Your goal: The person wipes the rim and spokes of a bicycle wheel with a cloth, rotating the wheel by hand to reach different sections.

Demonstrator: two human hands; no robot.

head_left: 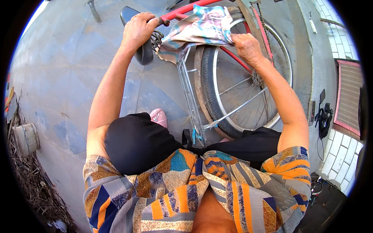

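A bicycle with a red frame is in front of me, its saddle to the left and its spoked wheel to the right. My left hand is closed over the middle of the dark bicycle saddle, by the end of the red tube. A pale multicoloured cloth lies draped between my hands, over the frame and the top of the metal carrier rack. Its right edge is pinched in my right hand, beside the wheel. Cloth hides the parts beneath it.
My black-trousered knees flank the rack's lower end, with a pink shoe near the left one. A pale bucket-like container and a heap of dry sticks are at far left. Black cabled items and a striped mat lie right.
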